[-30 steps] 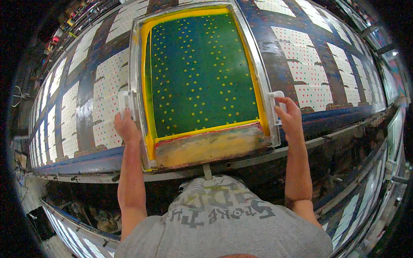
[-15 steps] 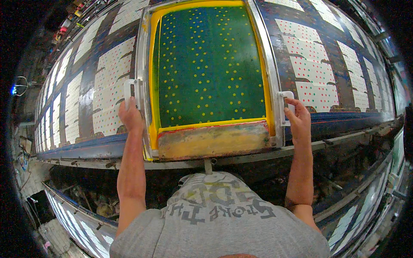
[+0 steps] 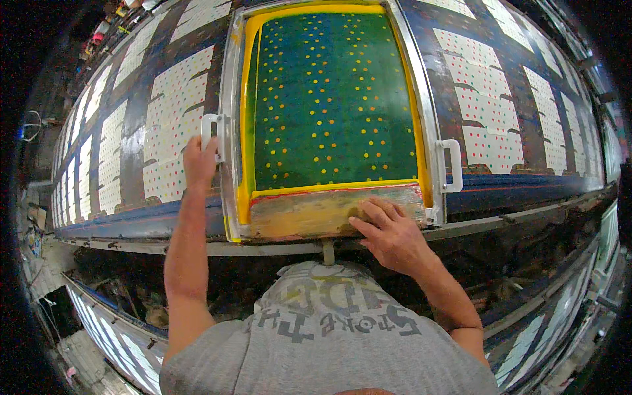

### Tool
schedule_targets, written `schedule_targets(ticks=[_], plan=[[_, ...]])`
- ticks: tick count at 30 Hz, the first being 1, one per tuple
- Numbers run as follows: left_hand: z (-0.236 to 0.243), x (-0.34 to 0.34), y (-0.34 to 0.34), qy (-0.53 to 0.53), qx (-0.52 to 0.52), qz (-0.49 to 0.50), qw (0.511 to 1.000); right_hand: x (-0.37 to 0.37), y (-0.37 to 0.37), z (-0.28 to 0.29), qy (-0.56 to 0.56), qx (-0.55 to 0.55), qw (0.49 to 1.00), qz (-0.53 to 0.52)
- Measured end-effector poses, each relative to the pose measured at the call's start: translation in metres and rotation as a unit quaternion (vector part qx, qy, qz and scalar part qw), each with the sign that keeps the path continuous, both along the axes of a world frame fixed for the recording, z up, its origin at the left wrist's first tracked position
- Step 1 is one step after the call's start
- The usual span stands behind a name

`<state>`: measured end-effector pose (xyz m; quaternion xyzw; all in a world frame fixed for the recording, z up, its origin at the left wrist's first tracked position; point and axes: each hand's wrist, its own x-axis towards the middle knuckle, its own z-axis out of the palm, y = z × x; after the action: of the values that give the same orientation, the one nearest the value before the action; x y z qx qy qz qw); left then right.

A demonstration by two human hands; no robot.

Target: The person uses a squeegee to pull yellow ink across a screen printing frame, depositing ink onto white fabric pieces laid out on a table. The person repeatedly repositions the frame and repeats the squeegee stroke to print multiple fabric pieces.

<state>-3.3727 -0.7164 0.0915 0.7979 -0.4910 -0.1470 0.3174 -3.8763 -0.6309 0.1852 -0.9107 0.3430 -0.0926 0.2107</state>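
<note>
A large metal-framed printing screen (image 3: 230, 92) with green mesh, coloured dots and a yellow border lies on the long printing table. My left hand (image 3: 199, 160) grips the white handle (image 3: 210, 131) on the frame's left side. My right hand (image 3: 390, 232) rests palm down, fingers spread, on the yellow-stained squeegee (image 3: 309, 212) lying along the screen's near edge. The white handle (image 3: 451, 164) on the frame's right side is free.
White fabric pieces (image 3: 172, 118) printed with coloured dots lie in rows on the dark table to both sides of the screen. A metal rail (image 3: 526, 214) runs along the table's near edge. A lower shelf (image 3: 105, 329) passes below on the left.
My right hand has let go of the right frame handle and moved left onto the squeegee. My left hand stays on the left handle. The screen sits closer in view.
</note>
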Motion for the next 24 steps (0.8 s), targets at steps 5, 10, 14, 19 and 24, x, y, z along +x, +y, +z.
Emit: schedule_targets(ticks=[5, 10, 14, 19, 24], plan=[[-0.004, 0.034, -0.065, -0.121, -0.05, -0.116, 0.985, 0.021, 0.002, 0.003, 0.071, -0.12, 0.99, 0.018], [-0.021, 0.031, -0.095, -0.002, -0.041, -0.142, 0.989, 0.049, -0.009, 0.021, 0.046, -0.139, 0.989, -0.034], [-0.026, 0.024, -0.096, -0.046, -0.071, -0.152, 0.985, 0.094, -0.024, 0.024, 0.077, -0.099, 0.992, -0.032], [-0.028, 0.02, -0.097, -0.044, -0.092, -0.131, 0.986, 0.107, -0.047, 0.047, 0.132, 0.019, 0.989, -0.064], [-0.035, 0.02, -0.098, -0.067, -0.1, -0.111, 0.987, 0.105, -0.029, 0.053, 0.182, 0.068, 0.978, -0.071]])
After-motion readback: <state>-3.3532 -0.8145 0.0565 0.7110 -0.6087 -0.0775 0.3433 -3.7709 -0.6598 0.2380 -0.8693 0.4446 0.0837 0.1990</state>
